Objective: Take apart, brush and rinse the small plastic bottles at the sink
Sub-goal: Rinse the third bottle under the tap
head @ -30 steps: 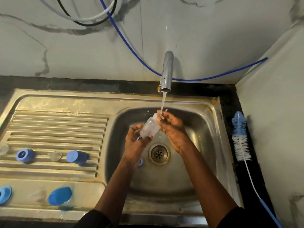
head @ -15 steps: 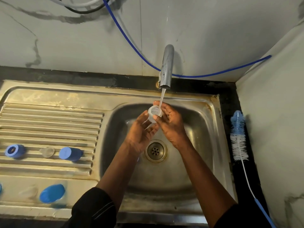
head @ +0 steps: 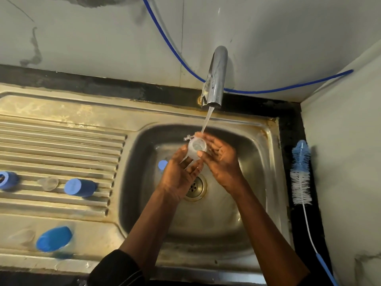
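Counting as I go: one clear bottle (head: 196,148); two grips, my left grip (head: 179,178) and my right grip (head: 221,162); blue plastic parts, four of them: a blue ring (head: 7,180) at the left edge, a blue cap (head: 79,187) on the ribs, a blue dome (head: 54,238) on the flat rim, a blue piece (head: 162,165) down in the basin; small clear parts, two: a clear disc (head: 49,183) between ring and cap, and a clear shape (head: 21,237) beside the dome, too blurred to name; one bottle brush (head: 301,172); one tap (head: 215,79); one drain (head: 201,188); one blue hose (head: 268,92); one sink (head: 61,108)
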